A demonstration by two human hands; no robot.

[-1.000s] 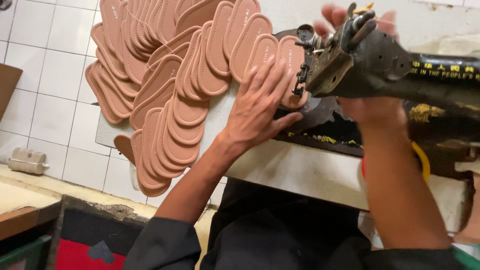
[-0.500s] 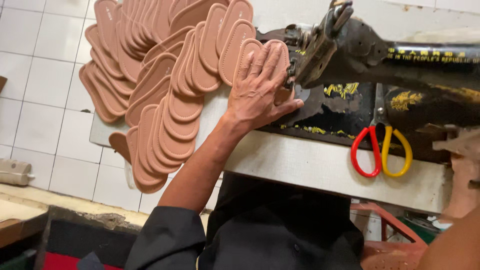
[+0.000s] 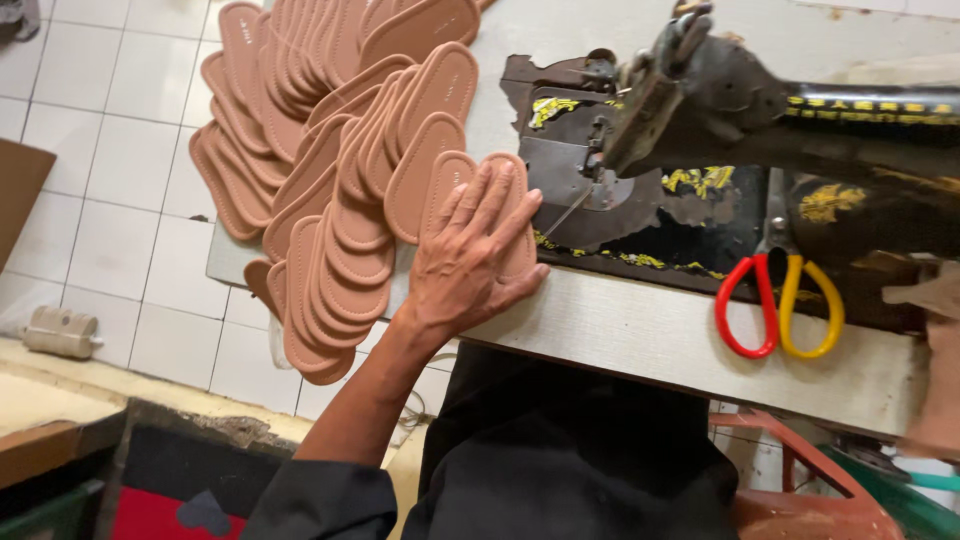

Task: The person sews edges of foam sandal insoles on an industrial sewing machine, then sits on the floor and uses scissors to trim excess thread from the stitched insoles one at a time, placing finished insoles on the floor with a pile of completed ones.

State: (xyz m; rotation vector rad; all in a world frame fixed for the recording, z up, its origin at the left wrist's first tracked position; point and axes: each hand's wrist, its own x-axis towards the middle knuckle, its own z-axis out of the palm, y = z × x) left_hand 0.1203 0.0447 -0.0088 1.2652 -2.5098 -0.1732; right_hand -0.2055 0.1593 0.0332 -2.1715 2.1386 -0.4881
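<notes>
Left hand (image 3: 470, 262) lies flat, fingers spread, pressing the nearest tan insoles (image 3: 500, 215) at the worktable's (image 3: 640, 330) edge, beside the black sewing machine (image 3: 700, 150). They look thin, light, bendy, matte leather-ish, with stitched rims; probably easiest pinched by an edge. Right hand's out of view.

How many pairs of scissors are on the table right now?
1. The scissors, with one red and one yellow handle loop, lie on the table in front of the black sewing machine, right of the left hand. Others may be hidden behind the machine.
</notes>
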